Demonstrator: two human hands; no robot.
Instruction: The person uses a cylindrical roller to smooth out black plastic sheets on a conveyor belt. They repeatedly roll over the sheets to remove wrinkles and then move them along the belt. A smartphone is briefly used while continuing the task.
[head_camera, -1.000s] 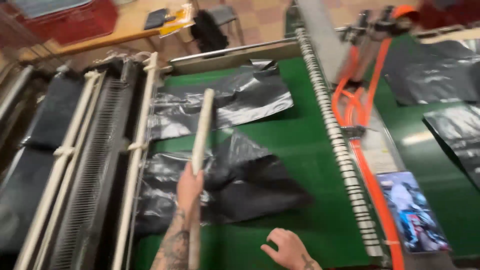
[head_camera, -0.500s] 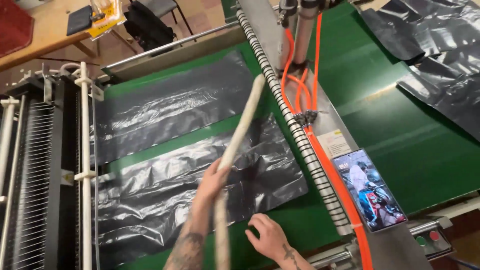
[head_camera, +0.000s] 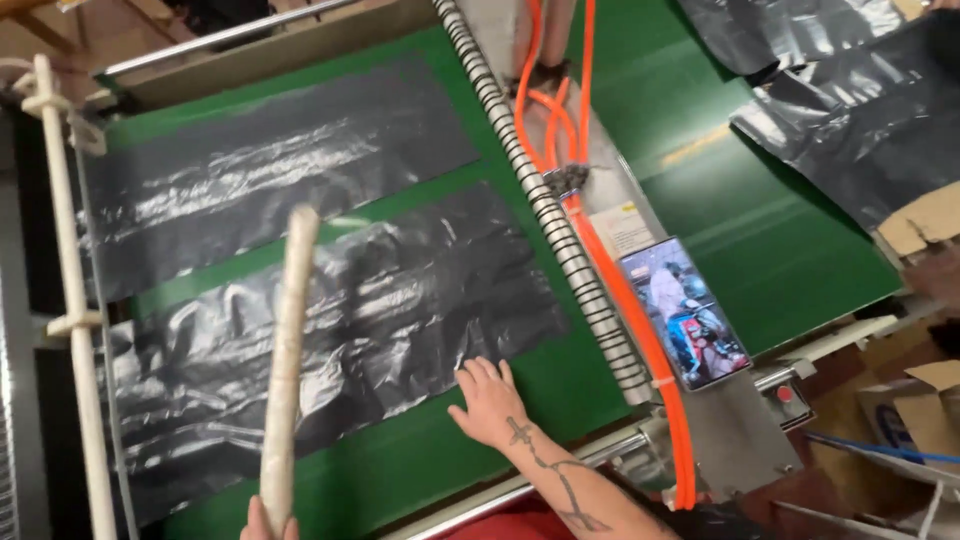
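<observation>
The crinkled black plastic sheet (head_camera: 330, 340) is lying on the green conveyor belt (head_camera: 440, 450). The right hand (head_camera: 490, 402) is pressing flat and open on the sheet's near corner; the left hand (head_camera: 268, 522) is gripping a pale wrapped stick (head_camera: 285, 370) above it. Keeping the palm flat should help prevent wrinkling.
</observation>
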